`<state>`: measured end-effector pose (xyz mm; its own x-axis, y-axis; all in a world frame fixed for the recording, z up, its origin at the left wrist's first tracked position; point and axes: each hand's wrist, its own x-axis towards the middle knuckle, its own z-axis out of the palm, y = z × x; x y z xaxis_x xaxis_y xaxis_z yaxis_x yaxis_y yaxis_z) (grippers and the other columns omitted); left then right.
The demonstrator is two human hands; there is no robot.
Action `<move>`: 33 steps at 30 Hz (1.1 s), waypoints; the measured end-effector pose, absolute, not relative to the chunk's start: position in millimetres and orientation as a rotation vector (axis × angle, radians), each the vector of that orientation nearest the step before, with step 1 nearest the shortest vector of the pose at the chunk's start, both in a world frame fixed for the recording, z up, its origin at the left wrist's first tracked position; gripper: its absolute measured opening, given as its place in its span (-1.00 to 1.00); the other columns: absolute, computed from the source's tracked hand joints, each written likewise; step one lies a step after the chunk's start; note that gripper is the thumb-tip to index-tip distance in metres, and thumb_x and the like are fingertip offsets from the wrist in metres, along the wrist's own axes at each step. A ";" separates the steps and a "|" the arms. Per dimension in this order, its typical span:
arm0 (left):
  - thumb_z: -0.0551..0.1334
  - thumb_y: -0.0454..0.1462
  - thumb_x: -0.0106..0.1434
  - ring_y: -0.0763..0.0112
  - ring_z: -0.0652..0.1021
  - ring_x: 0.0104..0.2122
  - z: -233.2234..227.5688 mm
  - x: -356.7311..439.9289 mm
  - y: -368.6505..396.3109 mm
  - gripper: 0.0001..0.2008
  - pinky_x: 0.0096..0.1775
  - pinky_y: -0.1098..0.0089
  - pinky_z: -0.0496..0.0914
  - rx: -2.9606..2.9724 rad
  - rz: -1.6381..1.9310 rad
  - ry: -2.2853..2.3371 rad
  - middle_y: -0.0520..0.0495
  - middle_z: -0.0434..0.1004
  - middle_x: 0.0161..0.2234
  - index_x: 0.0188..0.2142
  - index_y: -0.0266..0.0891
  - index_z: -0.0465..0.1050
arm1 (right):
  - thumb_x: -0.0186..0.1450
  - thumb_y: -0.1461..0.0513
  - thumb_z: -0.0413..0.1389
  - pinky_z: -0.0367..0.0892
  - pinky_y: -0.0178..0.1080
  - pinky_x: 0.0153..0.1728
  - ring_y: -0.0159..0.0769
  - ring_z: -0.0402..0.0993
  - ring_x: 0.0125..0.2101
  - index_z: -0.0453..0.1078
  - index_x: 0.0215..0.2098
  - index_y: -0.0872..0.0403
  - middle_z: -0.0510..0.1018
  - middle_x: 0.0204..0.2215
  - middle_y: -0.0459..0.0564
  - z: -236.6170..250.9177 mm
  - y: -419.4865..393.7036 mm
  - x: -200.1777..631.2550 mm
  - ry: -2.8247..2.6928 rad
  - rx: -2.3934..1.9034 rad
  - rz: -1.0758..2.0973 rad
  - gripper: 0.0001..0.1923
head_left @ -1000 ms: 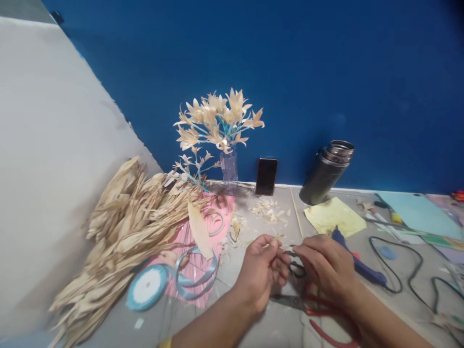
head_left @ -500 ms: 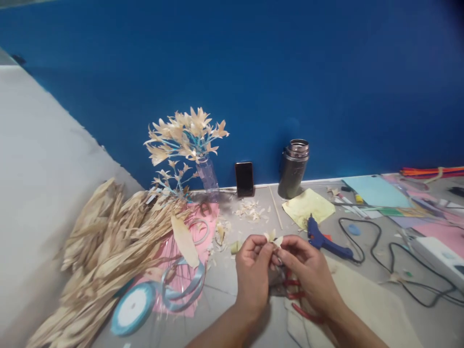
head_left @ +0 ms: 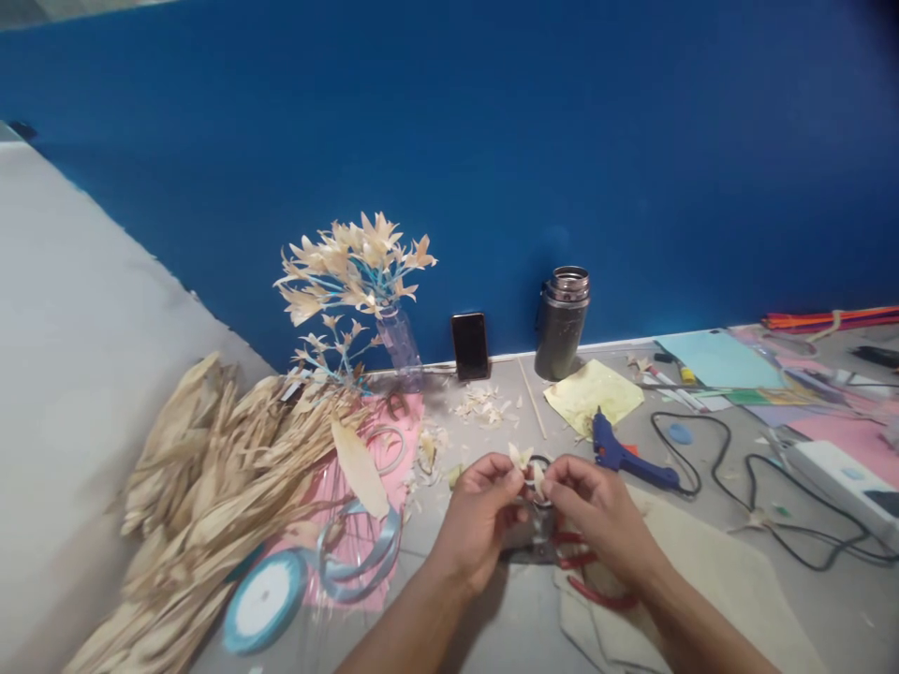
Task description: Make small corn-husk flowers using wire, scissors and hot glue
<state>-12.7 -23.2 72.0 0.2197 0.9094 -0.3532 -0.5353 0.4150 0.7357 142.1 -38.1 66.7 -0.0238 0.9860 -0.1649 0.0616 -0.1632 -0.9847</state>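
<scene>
Head view: I see my left hand (head_left: 481,515) and right hand (head_left: 596,510) meeting low over the grey table (head_left: 484,431), fingertips of both pinched narrow on a small pale husk flower (head_left: 523,461) held just above it. Red-handled scissors (head_left: 586,580) lie under my right hand, apparently untouched. The blue glue gun (head_left: 622,459) sits just right; dried husks (head_left: 217,477) pile at left.

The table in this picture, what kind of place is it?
Probably a craft worktable: dried husks, a glue gun, a ribbon spool, and both hands holding a small husk flower.
</scene>
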 end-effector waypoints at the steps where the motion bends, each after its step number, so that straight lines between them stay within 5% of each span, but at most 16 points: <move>1: 0.61 -0.18 -0.16 0.47 0.52 -0.46 72.1 -15.6 -23.2 -0.59 -0.49 0.51 0.34 0.553 1.034 0.879 -0.02 0.59 -0.38 -0.42 -0.25 0.47 | 0.20 0.10 0.16 0.17 -0.35 -0.56 -0.38 0.28 -0.60 0.33 -0.51 0.03 0.36 -0.63 -0.19 67.3 -37.3 144.1 -1.323 -1.407 1.259 -0.79; 7: 0.55 -0.18 -0.09 0.50 0.42 -0.53 66.3 -20.7 -21.8 -0.72 -0.46 0.49 0.30 0.842 0.956 1.039 -0.01 0.52 -0.54 -0.49 -0.28 0.56 | 0.16 0.22 0.05 0.16 -0.32 -0.50 -0.33 0.34 -0.55 0.35 -0.49 0.01 0.44 -0.61 -0.16 64.8 -31.6 155.7 -1.798 -1.520 1.071 -0.91; 19: 0.55 -0.19 -0.12 0.48 0.45 -0.55 56.6 -3.0 -7.9 -0.73 -0.40 0.44 0.31 0.772 1.056 1.081 -0.05 0.57 -0.56 -0.49 -0.31 0.62 | 0.25 0.02 0.13 0.27 -0.31 -0.49 -0.33 0.38 -0.52 0.38 -0.44 0.05 0.46 -0.55 -0.13 59.9 -25.1 170.7 -1.498 -1.310 1.392 -0.72; 24: 0.57 -0.19 -0.12 0.47 0.48 -0.53 57.3 7.3 26.0 -0.70 -0.45 0.47 0.31 0.769 1.132 1.082 -0.11 0.59 -0.55 -0.46 -0.35 0.64 | 0.32 0.11 0.04 0.30 -0.22 -0.36 -0.18 0.49 -0.38 0.45 -0.39 0.03 0.59 -0.44 -0.04 53.8 -10.2 212.5 -1.766 -1.685 0.831 -0.76; 28: 0.58 -0.21 -0.10 0.35 0.58 -0.38 56.0 25.1 67.6 -0.70 -0.38 0.44 0.44 0.766 1.160 1.043 -0.19 0.62 -0.44 -0.46 -0.37 0.62 | 0.30 0.24 0.06 0.32 -0.08 -0.10 0.04 0.48 -0.06 0.52 -0.01 0.07 0.61 -0.08 0.18 36.1 -2.3 258.3 -1.949 -2.005 0.162 -0.66; 33: 0.58 -0.32 -0.09 0.33 0.58 -0.40 42.1 64.0 115.7 -0.73 -0.39 0.33 0.56 0.734 1.127 1.009 -0.17 0.58 -0.44 -0.51 -0.34 0.53 | 0.18 0.39 0.07 0.29 -0.02 0.02 0.09 0.43 -0.01 0.48 0.10 0.19 0.54 0.02 0.27 18.9 -2.9 274.0 -2.086 -2.101 0.156 -0.49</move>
